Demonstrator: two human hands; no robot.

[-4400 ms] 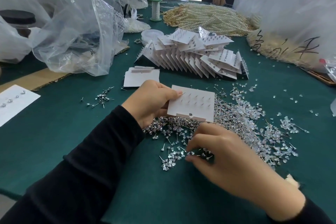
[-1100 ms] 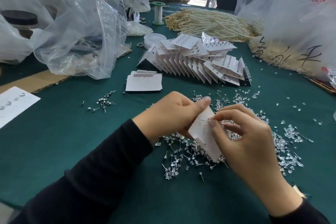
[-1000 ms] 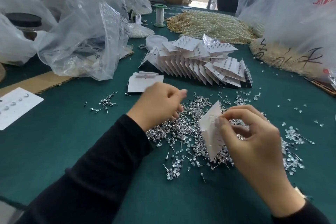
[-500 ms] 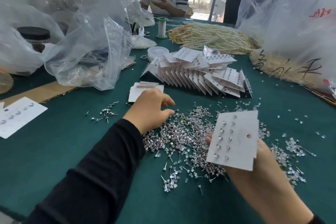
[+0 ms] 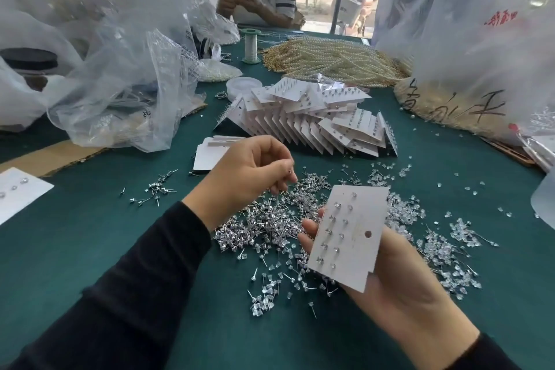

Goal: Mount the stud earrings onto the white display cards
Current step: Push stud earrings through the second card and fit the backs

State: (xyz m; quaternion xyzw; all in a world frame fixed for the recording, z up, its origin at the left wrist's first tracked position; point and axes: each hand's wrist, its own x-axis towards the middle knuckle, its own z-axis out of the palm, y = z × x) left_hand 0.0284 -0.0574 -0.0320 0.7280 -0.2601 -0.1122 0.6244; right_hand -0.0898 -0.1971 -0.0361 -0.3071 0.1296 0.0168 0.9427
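Green cloth table (image 5: 75,243) – right hand (image 5: 399,279) grips filled card (image 5: 348,234); left hand (image 5: 249,171) pinches stud (image 5: 289,172).

The display card (image 5: 348,234) passed from left to right hand (image 5: 390,273).

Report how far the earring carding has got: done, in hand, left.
Done: a fanned stack of filled cards lies beyond the hands. In hand: the right hand holds a white card with two columns of studs on it; the left hand pinches one stud over the loose stud pile. Left: that large pile, plus blank cards behind the left hand.
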